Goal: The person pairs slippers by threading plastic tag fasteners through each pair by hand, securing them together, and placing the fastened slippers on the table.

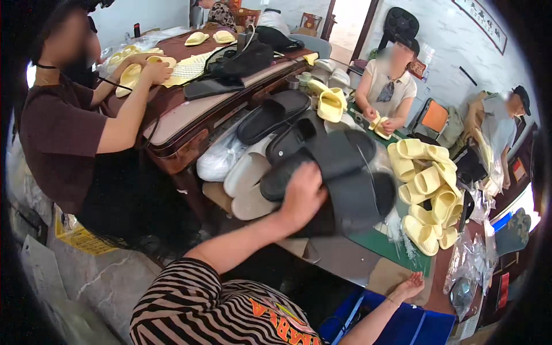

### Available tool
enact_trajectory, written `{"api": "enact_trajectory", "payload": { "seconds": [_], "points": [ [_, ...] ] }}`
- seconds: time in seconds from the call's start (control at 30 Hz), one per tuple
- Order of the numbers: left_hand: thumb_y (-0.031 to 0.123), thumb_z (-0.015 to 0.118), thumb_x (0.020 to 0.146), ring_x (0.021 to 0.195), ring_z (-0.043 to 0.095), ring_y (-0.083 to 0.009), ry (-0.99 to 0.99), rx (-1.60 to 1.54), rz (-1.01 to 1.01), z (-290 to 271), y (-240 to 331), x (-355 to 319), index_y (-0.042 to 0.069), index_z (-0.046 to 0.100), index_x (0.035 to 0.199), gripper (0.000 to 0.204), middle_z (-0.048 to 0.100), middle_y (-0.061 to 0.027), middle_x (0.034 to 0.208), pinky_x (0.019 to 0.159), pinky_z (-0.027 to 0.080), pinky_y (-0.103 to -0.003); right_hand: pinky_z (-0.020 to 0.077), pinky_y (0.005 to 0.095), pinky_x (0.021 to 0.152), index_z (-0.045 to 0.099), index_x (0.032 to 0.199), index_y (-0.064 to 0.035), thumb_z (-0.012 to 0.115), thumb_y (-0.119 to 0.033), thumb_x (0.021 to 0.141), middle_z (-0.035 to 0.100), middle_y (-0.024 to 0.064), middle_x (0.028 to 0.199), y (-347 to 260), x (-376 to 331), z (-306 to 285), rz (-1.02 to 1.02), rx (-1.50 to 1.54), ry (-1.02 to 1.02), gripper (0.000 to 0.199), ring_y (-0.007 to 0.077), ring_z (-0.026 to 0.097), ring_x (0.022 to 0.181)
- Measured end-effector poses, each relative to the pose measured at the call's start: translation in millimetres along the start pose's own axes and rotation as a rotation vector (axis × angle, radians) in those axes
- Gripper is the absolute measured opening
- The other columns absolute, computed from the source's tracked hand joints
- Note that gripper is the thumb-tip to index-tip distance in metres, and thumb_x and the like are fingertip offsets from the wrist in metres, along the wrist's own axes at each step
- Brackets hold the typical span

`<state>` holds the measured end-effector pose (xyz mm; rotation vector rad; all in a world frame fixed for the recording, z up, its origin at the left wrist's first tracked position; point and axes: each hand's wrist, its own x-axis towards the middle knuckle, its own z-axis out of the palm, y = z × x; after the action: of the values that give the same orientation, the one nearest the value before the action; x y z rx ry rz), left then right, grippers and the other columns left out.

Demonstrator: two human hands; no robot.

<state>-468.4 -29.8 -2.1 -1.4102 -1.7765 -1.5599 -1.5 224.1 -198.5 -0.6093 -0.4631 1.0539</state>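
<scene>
My left hand [305, 195] reaches across into a pile of black slide sandals [359, 201]. Its fingers are bent and pressed against one sandal's edge; motion blurs both, and the fingertips are partly hidden. My right hand [408, 286] is at the table's near edge, palm up with loosely curled fingers apart and nothing visible in it. Beneath and beside the black pile lie pale grey sandals [251, 201]. To the right, pale yellow slides [428, 181] form a heap on a green mat [376, 246].
A person at left handles yellow slides at a wooden table [172, 123]. Another sits across, holding a yellow slide [379, 123]; a third stands far right. Clear plastic bags [474, 253] lie at the right edge. A blue bin [414, 325] sits below my right hand, a yellow crate [86, 238] at left.
</scene>
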Motion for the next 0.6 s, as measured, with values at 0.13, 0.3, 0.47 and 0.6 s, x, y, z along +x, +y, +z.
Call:
{"api": "enact_trajectory", "payload": {
  "seconds": [0.13, 0.3, 0.47, 0.6],
  "points": [
    [0.003, 0.064, 0.068, 0.090, 0.049, -0.0374, 0.157, 0.177, -0.088, -28.4, -62.3, 36.7, -0.002, 0.050, 0.087, 0.024, 0.051, -0.0183, 0.090, 0.077, 0.040, -0.045, 0.0489, 0.0318, 0.085, 0.059, 0.097, 0.0026, 0.044, -0.024, 0.093, 0.065, 0.0129, 0.099, -5.2, 9.1, -16.5, -0.029, 0.021, -0.160, 0.030, 0.0210, 0.061, 0.090],
    [0.022, 0.071, 0.074, 0.109, 0.045, -0.0343, 0.072, 0.523, -0.404, -37.6, -154.1, -1.9, -0.001, 0.050, 0.111, 0.048, 0.049, -0.0148, 0.113, 0.089, 0.037, -0.045, 0.0501, 0.0300, 0.079, 0.057, 0.098, -0.0015, 0.045, -0.026, 0.094, 0.065, 0.0126, 0.100, 4.5, 3.3, -7.4, -0.002, -0.019, -0.118, 0.028, 0.0192, 0.060, 0.086],
    [0.032, 0.073, 0.074, 0.111, 0.044, -0.0327, 0.056, 0.480, -0.414, -36.5, -151.3, 1.1, -0.001, 0.050, 0.115, 0.057, 0.048, -0.0151, 0.114, 0.094, 0.035, -0.045, 0.0480, 0.0301, 0.085, 0.059, 0.098, 0.0000, 0.047, -0.025, 0.094, 0.065, 0.0114, 0.101, -0.3, 15.0, -23.3, 0.024, -0.003, -0.133, 0.028, 0.0190, 0.061, 0.091],
    [0.036, 0.073, 0.073, 0.114, 0.043, -0.0320, 0.000, 0.518, -0.426, -43.1, -145.6, -3.7, -0.002, 0.050, 0.115, 0.061, 0.049, -0.0150, 0.113, 0.100, 0.030, -0.046, 0.0474, 0.0298, 0.085, 0.059, 0.097, -0.0022, 0.048, -0.026, 0.093, 0.065, 0.0107, 0.102, 2.1, 10.6, -20.3, 0.006, -0.028, -0.120, 0.026, 0.0182, 0.060, 0.092]
  ]
}}
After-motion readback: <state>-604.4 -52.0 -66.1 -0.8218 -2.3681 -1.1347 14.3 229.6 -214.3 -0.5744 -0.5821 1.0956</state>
